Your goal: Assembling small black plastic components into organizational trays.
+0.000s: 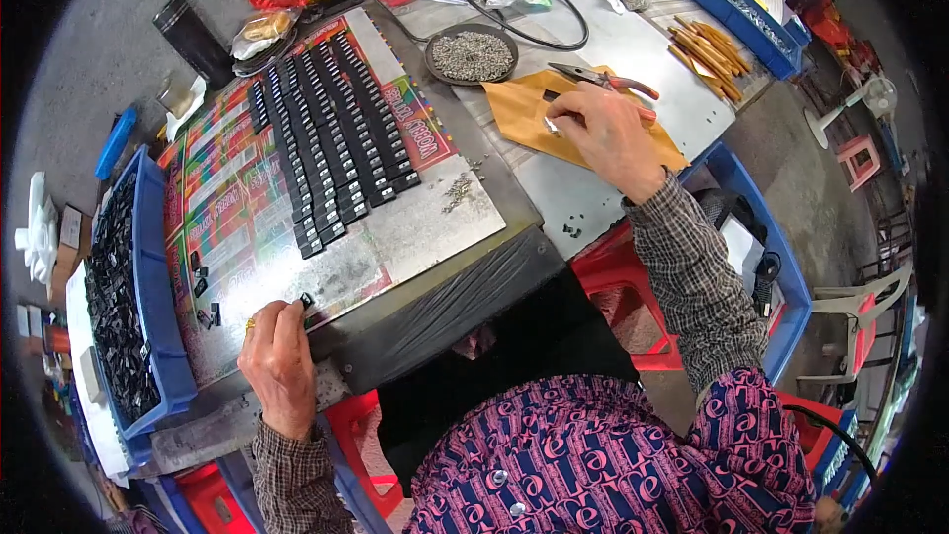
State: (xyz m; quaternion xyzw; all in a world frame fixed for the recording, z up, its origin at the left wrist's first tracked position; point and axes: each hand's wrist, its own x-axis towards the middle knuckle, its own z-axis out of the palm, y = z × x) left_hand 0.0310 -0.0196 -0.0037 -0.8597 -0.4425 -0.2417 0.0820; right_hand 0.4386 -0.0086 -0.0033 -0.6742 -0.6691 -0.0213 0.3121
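At the table's near edge, my left hand [277, 364] pinches a small black plastic part [306, 300] between thumb and fingers. A few loose black parts [202, 280] lie just beyond it. Rows of black parts with silvery tops [336, 138] stand lined up on the printed sheet [225, 193]. My right hand [613, 133] is over a brown paper envelope [519, 111], its thumb and fingertips closed together. A tiny silvery bit shows at those fingertips; whether it is gripped is unclear. Pliers with red handles [603, 78] lie on the envelope, partly behind the right hand.
A blue bin of black parts [153, 287] stands at left. A round dish of small metal pieces [473, 55] sits near the envelope. Farther right are wooden-coloured sticks [707, 54] and a blue tray [736, 15]. A black bottle [190, 38] and cables [568, 44] are at the back.
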